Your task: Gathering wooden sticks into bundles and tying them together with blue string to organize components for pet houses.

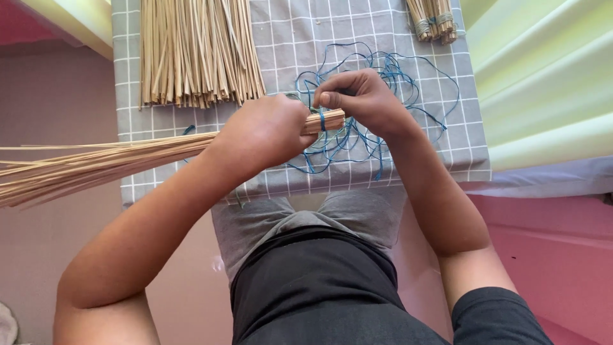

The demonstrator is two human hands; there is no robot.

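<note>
The left hand (265, 131) is clenched around a bundle of straws (96, 163) near its cut end; the long axis runs leftward, off the table (447, 160) edge. The right hand (361, 96) sits just beyond that end, pinching blue cord (322, 119) wrapped around the stub, nearer the loose cord tangle (383, 70)

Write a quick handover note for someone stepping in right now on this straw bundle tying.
Left hand grips the straw bundle near its cut end, stalks fanning out to the left.
Right hand pinches blue string at that end; one blue band already circles it.
Loose straw pile and tied bundles lie on the checked cloth.
Left: no knot visible; binding looks unfinished.
</note>
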